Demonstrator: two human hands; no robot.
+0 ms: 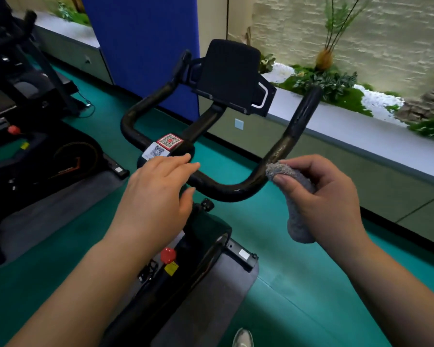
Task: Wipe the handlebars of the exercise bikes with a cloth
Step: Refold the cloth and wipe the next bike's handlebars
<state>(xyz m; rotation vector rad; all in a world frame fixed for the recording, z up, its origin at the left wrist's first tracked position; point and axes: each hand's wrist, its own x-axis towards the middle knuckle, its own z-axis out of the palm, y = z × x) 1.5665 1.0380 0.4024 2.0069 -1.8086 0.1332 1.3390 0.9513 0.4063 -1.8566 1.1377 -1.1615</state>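
Right hand [321, 194] grips grey cloth [290, 186] against the handlebar [236, 191] right bend, left hand [158, 194] hovers, fingers loose and apart (touching nothing, seemingly); best wrap cloth round tube and slide up the horn.

We stand on a teal floor [298, 284] with grey mats [211, 296]. A blue partition [140, 46] rises ahead. Along the right runs a low ledge [361, 139] bearing green plants [326, 81] and white gravel [376, 98], before a lit, rough stone wall [298, 28].
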